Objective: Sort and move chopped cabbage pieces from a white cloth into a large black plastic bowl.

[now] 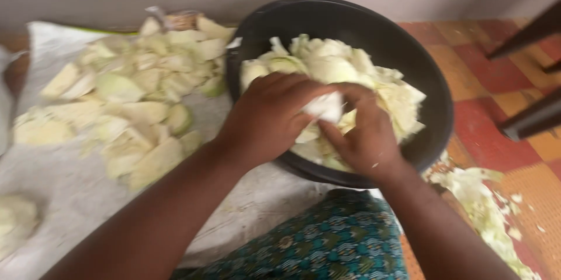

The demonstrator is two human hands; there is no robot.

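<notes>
left hand + right hand grip white cabbage piece | over black bowl; cut wedges left

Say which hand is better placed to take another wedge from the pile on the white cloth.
Probably left: the left hand sits nearer the pile of pale cut cabbage wedges; the right hand lies further away over the round black bowl.

2 hands, 1 black bowl

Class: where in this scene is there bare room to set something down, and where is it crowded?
Free: white sheet between the cabbage pile and the patterned cloth; tiled floor right of the black bowl. Crowded: the bowl, where left hand and right hand grip a cabbage piece.
</notes>
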